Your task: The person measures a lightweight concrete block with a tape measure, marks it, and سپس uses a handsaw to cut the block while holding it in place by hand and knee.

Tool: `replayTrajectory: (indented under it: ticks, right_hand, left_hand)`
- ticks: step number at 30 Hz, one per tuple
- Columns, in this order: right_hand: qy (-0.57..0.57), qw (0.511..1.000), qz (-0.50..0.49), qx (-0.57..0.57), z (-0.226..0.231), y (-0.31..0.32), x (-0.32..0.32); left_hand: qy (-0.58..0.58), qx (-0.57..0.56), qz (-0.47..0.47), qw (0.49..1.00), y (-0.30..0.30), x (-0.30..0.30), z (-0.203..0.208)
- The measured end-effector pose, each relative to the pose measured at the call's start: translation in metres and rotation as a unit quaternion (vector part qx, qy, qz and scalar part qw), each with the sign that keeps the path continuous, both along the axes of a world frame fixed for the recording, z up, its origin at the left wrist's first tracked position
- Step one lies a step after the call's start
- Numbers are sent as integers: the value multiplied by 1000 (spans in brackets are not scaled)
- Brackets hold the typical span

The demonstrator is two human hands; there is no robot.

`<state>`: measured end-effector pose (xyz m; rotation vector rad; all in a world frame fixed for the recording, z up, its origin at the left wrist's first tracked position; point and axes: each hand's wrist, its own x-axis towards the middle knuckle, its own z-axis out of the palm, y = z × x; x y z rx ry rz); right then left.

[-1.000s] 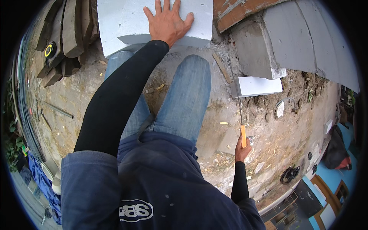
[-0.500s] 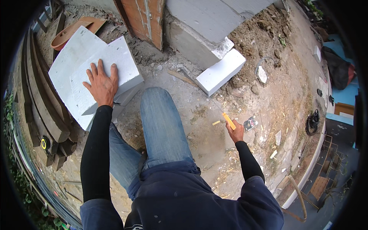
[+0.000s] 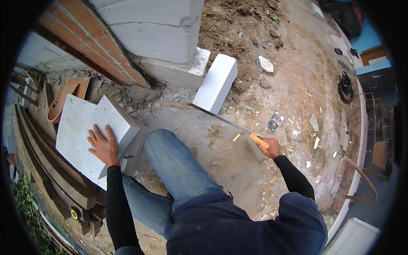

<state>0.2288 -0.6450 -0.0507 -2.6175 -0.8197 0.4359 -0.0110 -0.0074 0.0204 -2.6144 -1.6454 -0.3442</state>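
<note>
Hands apart | left hand (image 3: 103, 145) spread flat on white block (image 3: 111, 114), beside planks (image 3: 56, 163) | right hand (image 3: 270, 148) wrapped round saw (image 3: 230, 123) – blade's far end at loose block (image 3: 216, 83) (contact unclear) | crumpled packet (image 3: 275, 122) near right hand

Soft, diffuse daylight is spread approx. evenly from above. Brightest tones are given by the white block (image 3: 109, 117) under the L hand (image 3: 104, 146), w/ its side face left greyer. The saw (image 3: 259, 140) in the R hand (image 3: 269, 148) is rendered fairly sharp; detail is mostly swallowed in the black sleeve (image 3: 296, 176) behind. Timber beams (image 3: 63, 180) left of the L hand are bent by fisheye distort.; far leaves (image 3: 29, 208) are softened & dim; corners are blacked out.
</note>
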Motion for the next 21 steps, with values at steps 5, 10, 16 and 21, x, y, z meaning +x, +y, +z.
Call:
replayTrajectory:
  ticks: [5, 10, 16, 21]
  right_hand:
    - [42, 998, 11, 37, 6, 25, -59]
    - [49, 988, 101, 110, -48, 118, -97]
    - [57, 945, 300, -113, -86, 212, -76]
    - [142, 982, 113, 45, -31, 298, -55]
  left_hand:
    - [4, 4, 21, 1000, 5, 3, 5]
    - [-19, -7, 15, 1000, -1, 5, 10]
    - [-116, -41, -11, 992, 10, -1, 6]
    - [-427, -143, -29, 892, 20, -49, 23]
